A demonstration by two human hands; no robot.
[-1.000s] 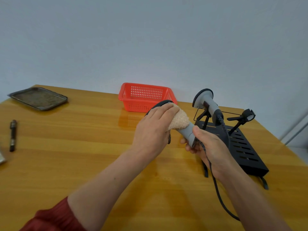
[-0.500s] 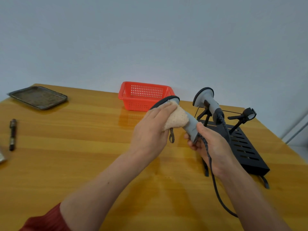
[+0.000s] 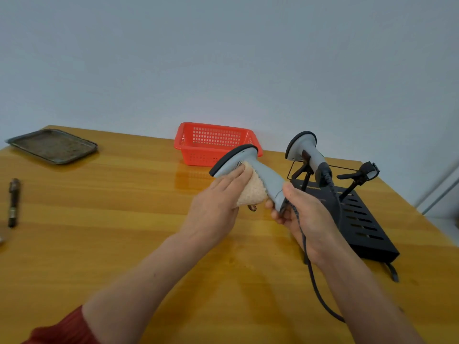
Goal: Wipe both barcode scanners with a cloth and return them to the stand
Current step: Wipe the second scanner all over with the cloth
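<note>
My right hand (image 3: 305, 214) grips the lower handle of a grey barcode scanner (image 3: 260, 170), held above the table with its black-rimmed head pointing up and left. My left hand (image 3: 218, 202) holds a beige cloth (image 3: 250, 192) against the scanner's underside, just below the head. The scanner's dark cable (image 3: 313, 274) hangs down past my right wrist. A second grey scanner (image 3: 304, 150) rests on the left holder of the black stand (image 3: 360, 219). The stand's right holder (image 3: 365, 173) carries nothing.
A red plastic basket (image 3: 213, 142) sits behind the scanner by the wall. A metal tray (image 3: 52, 146) lies at the table's far left corner, and a dark pen (image 3: 13, 202) near the left edge. The table's right edge runs just past the stand.
The held scanner has tilted so its head shows above my left hand. The cloth has slid from the top of the scanner down to its underside.
</note>
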